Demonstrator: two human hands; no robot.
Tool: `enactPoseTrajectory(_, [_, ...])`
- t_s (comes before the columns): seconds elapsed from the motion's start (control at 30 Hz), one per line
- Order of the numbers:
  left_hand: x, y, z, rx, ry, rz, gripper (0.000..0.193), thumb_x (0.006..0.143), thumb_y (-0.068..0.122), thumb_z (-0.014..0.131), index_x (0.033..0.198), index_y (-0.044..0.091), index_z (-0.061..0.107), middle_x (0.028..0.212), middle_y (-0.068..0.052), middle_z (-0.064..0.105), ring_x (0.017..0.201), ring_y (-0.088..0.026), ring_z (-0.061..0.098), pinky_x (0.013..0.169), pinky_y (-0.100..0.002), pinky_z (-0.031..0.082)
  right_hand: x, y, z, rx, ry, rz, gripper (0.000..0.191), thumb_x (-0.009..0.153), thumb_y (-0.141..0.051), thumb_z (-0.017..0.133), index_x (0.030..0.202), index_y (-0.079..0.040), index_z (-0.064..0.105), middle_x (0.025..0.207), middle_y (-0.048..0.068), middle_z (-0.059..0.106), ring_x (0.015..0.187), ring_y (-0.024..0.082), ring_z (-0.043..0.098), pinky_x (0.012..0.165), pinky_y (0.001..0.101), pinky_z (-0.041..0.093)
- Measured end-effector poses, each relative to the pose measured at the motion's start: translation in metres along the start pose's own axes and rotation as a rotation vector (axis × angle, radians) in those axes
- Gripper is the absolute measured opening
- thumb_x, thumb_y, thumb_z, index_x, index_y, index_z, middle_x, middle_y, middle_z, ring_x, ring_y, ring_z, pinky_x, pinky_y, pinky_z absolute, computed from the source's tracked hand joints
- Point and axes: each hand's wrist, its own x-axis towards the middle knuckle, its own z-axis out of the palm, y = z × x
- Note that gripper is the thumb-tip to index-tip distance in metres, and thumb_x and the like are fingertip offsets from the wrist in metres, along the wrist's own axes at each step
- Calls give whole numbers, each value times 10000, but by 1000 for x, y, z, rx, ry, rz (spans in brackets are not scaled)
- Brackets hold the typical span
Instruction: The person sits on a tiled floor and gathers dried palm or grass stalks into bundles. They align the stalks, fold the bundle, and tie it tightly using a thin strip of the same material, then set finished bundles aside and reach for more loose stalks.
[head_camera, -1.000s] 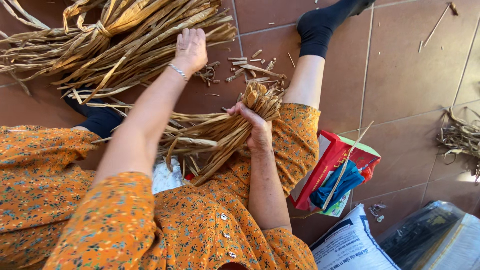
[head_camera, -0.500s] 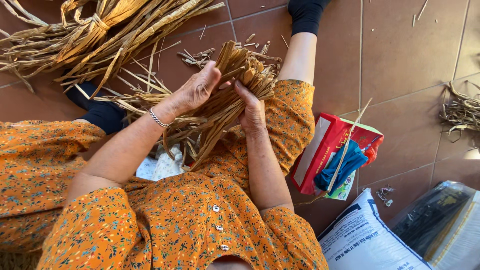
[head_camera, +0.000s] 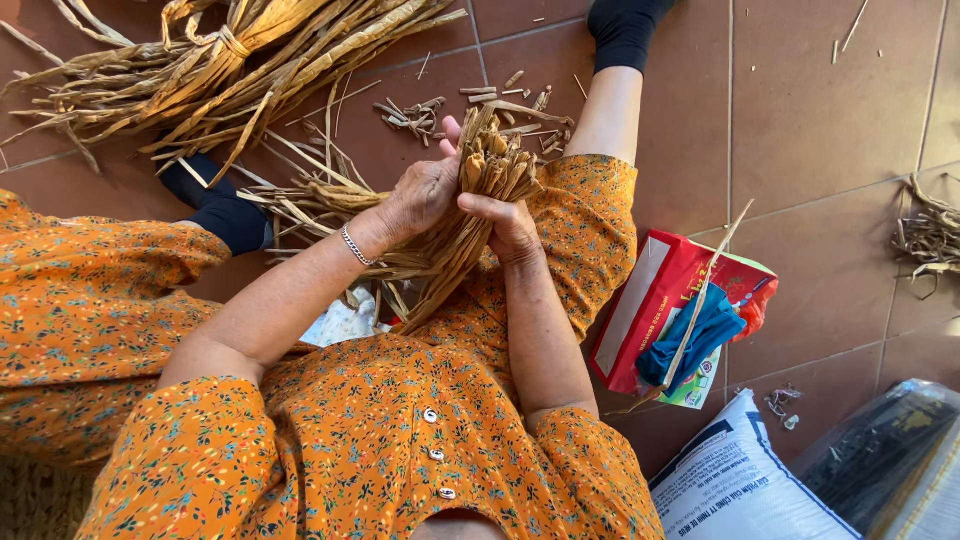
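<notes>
Large bundle (head_camera: 250, 60): lying on the tiled floor (head_camera: 830, 150) at the far left, tied at one point with a strip; judged as stock not yet being worked.
Small bundle (head_camera: 480, 200): being gripped over the person's lap, cut ends pointing far and fanning out above both hands, long tails trailing near and left across the orange dress (head_camera: 350, 430). Judged as mid-gathering: the ends are looking roughly level, but no tie is showing on it.
Loose strips (head_camera: 300, 190): lying spread on the floor just left of the hands, seemingly still waiting to be gathered.
Red box (head_camera: 670, 300): sitting on the floor right of the knee, a blue cloth hanging in it, one dry strip leaning across.
Left hand (head_camera: 425, 190): curling around the left side of the small bundle, fingers closed against it.
Right hand (head_camera: 505, 220): clasping the same bundle from the right, just below the ends, thumb lying across the front.
Trimmed scraps (head_camera: 500, 95): lying scattered on the floor just beyond the hands.
</notes>
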Motion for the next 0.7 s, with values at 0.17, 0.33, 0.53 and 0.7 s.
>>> enactPoseTrajectory(0.17, [-2, 6, 7, 267, 25, -19, 501, 1042, 317, 350, 1501, 146, 458, 1157, -160, 704, 948, -429, 677, 812, -517, 538, 8, 7, 13, -30, 105, -55, 501, 856, -22, 783, 1331, -11, 624, 1658, 156, 428, 1570, 296, 365, 1305, 431, 298])
enactPoseTrajectory(0.33, [-5, 3, 10, -145, 88, -18, 448, 1146, 381, 345, 1458, 112, 522, 1311, -181, 639, 1163, -342, 651, 998, -415, 517, 12, 23, 7, -5, 207, -96, 403, 902, -28, 762, 1287, -8, 643, 1598, 134, 498, 1522, 264, 412, 1271, 397, 320])
enactPoseTrajectory(0.53, [-7, -1, -13, -625, 31, -387, 390, 1053, 353, 555, 1285, 43, 600, 1180, -105, 671, 1105, -192, 642, 973, -342, 531, 14, 22, 1, 11, 252, -86, 404, 929, -25, 736, 1318, 22, 636, 1514, 136, 596, 1321, 256, 561, 1161, 408, 437])
enactPoseTrajectory(0.7, [-14, 17, -3, 12, 319, -32, 271, 1101, 253, 503, 1246, 30, 552, 1125, -178, 624, 1034, -336, 676, 873, -432, 547, 26, 25, 0, 7, 276, -59, 353, 913, -53, 725, 1249, 41, 673, 1386, 195, 661, 1277, 268, 632, 1156, 400, 470])
